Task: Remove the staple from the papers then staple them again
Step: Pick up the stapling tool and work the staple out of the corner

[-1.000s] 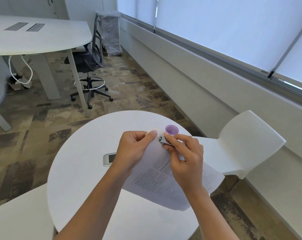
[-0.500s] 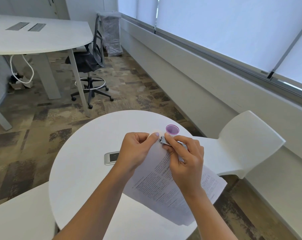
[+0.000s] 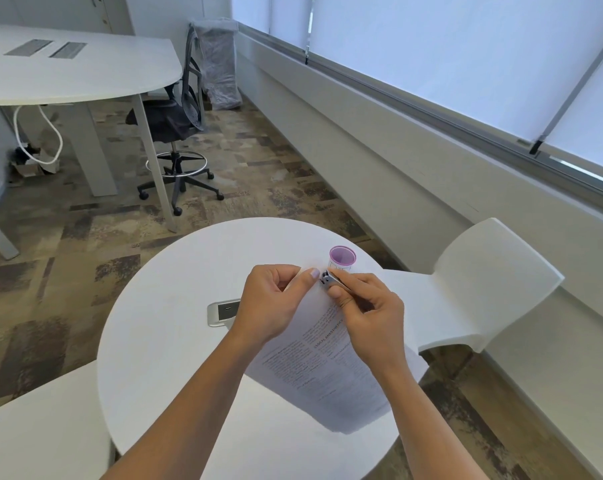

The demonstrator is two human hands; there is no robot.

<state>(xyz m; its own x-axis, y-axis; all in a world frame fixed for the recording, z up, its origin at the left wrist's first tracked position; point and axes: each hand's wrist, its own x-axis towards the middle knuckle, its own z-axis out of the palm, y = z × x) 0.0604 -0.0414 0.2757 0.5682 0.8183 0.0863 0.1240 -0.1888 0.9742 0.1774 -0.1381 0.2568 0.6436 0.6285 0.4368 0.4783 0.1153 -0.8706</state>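
The left hand (image 3: 272, 299) pinches the top corner of the papers (image 3: 314, 368), headed "LOCAL ANESTHETICS"; the right hand (image 3: 369, 317) grips a small silver metal tool (image 3: 329, 280) there.

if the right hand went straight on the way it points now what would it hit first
Probably the left hand, whose thumb pinches the papers just ahead of the metal tool the right hand holds. The purple cup looks off that line; depth is unclear.

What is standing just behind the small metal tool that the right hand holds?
A small clear cup with a purple top stands there on the round white table. The small metal tool and the right hand cover its base; its contents cannot be seen.
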